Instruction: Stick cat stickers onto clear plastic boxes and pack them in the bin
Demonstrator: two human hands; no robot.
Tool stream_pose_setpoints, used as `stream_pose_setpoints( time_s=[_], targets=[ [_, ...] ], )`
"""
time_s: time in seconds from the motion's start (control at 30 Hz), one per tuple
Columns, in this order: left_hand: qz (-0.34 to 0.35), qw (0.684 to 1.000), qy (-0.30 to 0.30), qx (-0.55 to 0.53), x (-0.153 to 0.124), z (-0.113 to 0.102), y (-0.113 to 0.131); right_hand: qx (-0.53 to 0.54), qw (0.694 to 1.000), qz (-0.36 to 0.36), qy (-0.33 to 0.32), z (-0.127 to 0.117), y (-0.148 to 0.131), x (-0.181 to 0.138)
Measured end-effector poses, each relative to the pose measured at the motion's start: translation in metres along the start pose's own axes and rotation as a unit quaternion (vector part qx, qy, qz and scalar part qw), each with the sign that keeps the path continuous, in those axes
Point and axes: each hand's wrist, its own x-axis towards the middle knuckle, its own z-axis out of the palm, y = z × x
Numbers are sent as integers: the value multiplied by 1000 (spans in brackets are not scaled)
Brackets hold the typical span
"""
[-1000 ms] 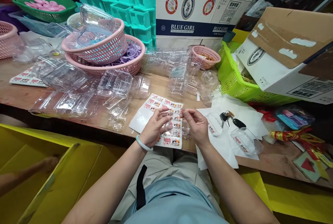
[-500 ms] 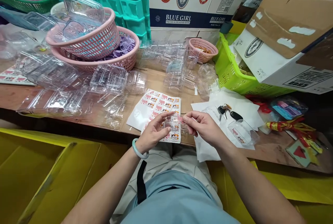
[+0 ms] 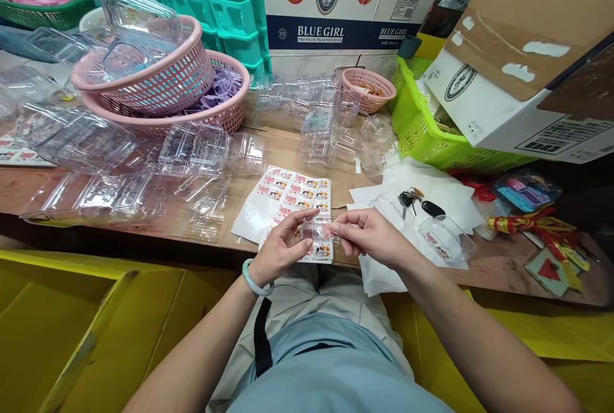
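My left hand (image 3: 283, 248) and my right hand (image 3: 371, 237) pinch a small clear plastic box (image 3: 320, 231) between their fingertips, just above the table's near edge. A pink sticker shows on the box. Under the hands lies a sticker sheet (image 3: 288, 199) with rows of pink and cartoon labels. Two clear boxes bearing stickers (image 3: 444, 240) rest on white paper to the right, beside a bunch of keys (image 3: 419, 202).
Many clear plastic boxes (image 3: 192, 151) cover the wooden table (image 3: 283, 144). Stacked pink baskets (image 3: 158, 90) stand at the back left, a small pink basket (image 3: 368, 88) at the back centre, a green crate (image 3: 432, 138) and cardboard cartons (image 3: 522, 74) at the right. Yellow bins (image 3: 62, 317) sit below.
Both hands with the clear box have drawn closer to the table's near edge. A hand at the lower left has gone out of view. The camera has tilted slightly.
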Motion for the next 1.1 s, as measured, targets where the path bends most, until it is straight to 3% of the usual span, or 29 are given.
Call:
stream_pose_setpoints(
  time_s=[0.43, 0.57, 0.67, 0.8, 1.0, 1.1],
  targets=[
    [-2, 1000, -14, -4, 1, 0, 1, -40, 999, 7, 30, 4, -2, -1],
    [-28, 997, 60, 37, 5, 12, 6, -104, 993, -8, 51, 8, -4, 0],
    [-34, 990, 110, 76, 7, 22, 8, -174, 981, -22, 77, 10, -3, 0],
    [-31, 989, 110, 89, 8, 27, 9, -266, 948, -81, 157, 14, 0, -5],
    [-34, 990, 107, 83, 8, 28, 8, -269, 929, -141, 209, 27, 15, -15],
    [-36, 990, 114, 69, 7, 26, 7, -287, 914, -147, 245, 20, 28, -18]
  ],
)
